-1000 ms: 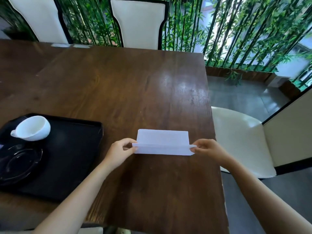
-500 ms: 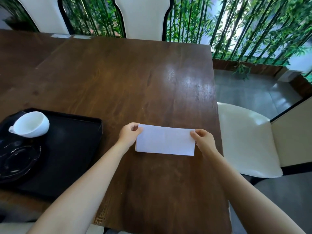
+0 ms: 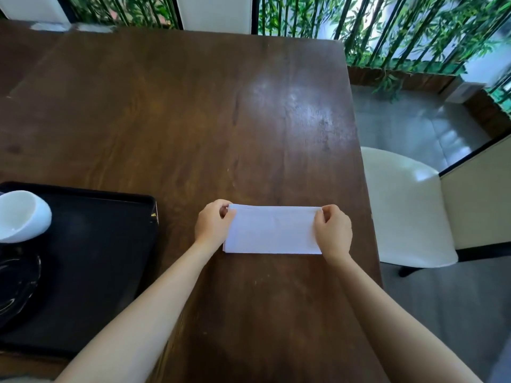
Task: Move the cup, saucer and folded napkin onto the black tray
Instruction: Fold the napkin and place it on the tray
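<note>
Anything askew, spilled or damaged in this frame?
One oddity: the white cup on the black tray lies tipped on its side, mouth facing sideways, beside the dark saucer rather than on it. No spill shows. The folded napkin lies flat and square on the table.

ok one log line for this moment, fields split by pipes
napkin: folded, on table | left hand, right hand: pinching far corners | cup, saucer: on tray

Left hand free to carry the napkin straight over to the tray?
Probably yes. The left hand already pinches the napkin, bare table lies between it and the tray, and the tray's right part is open.
</note>
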The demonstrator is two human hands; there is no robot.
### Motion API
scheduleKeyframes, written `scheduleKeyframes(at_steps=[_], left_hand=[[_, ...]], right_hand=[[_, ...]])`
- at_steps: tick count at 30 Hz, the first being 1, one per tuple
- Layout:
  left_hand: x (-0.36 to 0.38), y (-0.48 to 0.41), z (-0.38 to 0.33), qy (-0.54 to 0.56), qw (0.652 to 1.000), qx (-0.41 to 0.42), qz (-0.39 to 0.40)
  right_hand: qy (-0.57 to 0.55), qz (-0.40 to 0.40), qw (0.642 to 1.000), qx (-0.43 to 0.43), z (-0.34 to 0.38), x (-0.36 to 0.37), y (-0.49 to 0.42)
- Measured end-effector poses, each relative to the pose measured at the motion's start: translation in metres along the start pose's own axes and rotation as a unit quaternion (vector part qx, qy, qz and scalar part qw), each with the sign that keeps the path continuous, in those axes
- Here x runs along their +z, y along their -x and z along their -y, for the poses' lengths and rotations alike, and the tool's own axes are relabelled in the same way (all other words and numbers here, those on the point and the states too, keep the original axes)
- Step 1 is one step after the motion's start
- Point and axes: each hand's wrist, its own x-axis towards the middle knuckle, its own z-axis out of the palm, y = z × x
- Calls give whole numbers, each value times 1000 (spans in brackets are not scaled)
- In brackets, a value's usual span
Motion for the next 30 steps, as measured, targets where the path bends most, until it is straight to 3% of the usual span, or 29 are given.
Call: scheduleKeyframes(at_steps=[9, 15, 17, 19, 22, 25, 27, 30], left_hand=[[9, 8, -2, -83, 996, 28, -30], [10, 13, -4, -130, 989, 44, -54], [12, 20, -5, -174, 976, 86, -100], [19, 29, -8, -224, 948, 185, -131], [35, 37, -9, -293, 914, 276, -44], [40, 30, -2, -346, 909, 231, 23], [40, 26, 3, -366, 906, 211, 32], [41, 25, 5, -380, 901, 206, 40]], right_hand=[[94, -84, 991, -50, 1, 16, 9], [135, -90, 986, -47, 0, 23, 10], [164, -82, 982, -46, 1, 24, 10], [168, -76, 980, -76, 4, 24, 11], [130, -7, 966, -224, 18, 30, 19], [173, 121, 911, -355, 28, 40, 30], [228, 178, 883, -369, 27, 47, 34], [280, 194, 868, -361, 21, 54, 33]])
